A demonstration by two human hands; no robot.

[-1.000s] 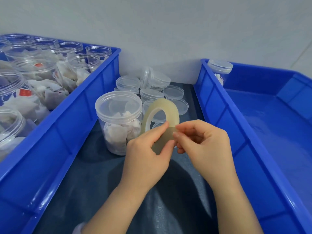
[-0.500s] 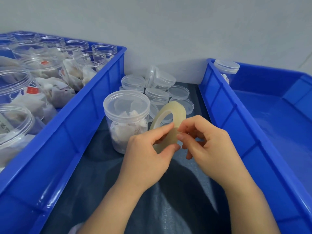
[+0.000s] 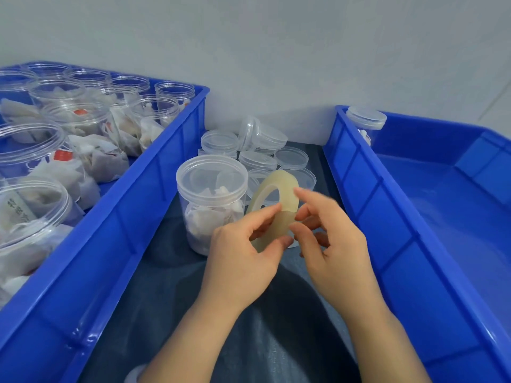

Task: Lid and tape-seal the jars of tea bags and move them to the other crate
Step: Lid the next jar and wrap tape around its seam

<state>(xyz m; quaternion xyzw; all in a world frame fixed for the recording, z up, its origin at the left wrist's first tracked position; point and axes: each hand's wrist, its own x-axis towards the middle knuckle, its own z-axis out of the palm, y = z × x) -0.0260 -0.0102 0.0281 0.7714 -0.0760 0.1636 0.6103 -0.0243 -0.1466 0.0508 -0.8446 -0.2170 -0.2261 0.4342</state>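
Since the earlier frame the right hand (image 3: pixel 331 244) has spread its fingers, its forefinger now on the upper band of the tape roll (image 3: pixel 276 194); blur hides whether it grips. Blue crates (image 3: pixel 110 230) flank at 9 and 3 o'clock. The lidded jar (image 3: pixel 211 194) stands at 10 o'clock from the left hand (image 3: pixel 243 261), which pinches the upright roll's lower rim.

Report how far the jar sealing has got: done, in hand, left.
Done: one lidded jar stands in the far corner of the right crate. In hand: a second jar sits lidded between the crates; the left hand grips the tape roll, the right hand touches its edge. Left: many open jars wait in the left crate.
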